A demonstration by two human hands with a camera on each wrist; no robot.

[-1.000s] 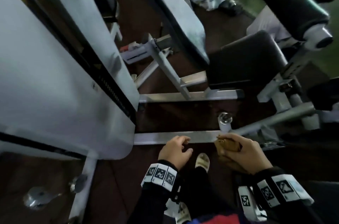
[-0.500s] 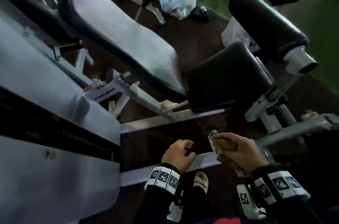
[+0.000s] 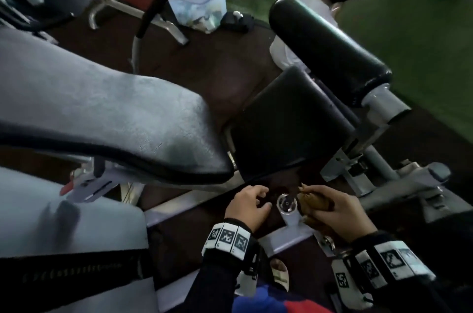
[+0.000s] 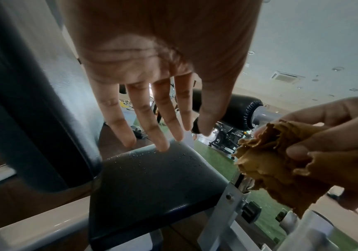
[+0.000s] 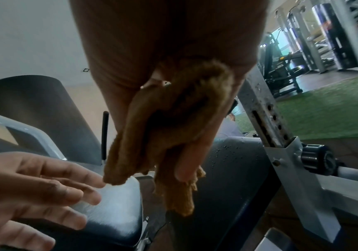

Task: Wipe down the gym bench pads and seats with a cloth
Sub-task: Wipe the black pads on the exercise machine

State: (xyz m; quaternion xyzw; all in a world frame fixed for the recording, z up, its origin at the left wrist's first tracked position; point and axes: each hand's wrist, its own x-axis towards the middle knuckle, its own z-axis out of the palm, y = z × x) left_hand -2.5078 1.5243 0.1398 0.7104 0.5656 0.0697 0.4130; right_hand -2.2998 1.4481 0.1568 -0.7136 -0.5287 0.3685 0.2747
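The right hand (image 3: 337, 212) grips a bunched tan cloth (image 3: 313, 204) near the black seat pad (image 3: 289, 128); the left hand (image 3: 247, 206) hangs empty beside it, fingers loosely spread.

Crumpled tan cloth (image 3: 315, 201) beside black droplet-speckled seat pad (image 3: 289, 123).
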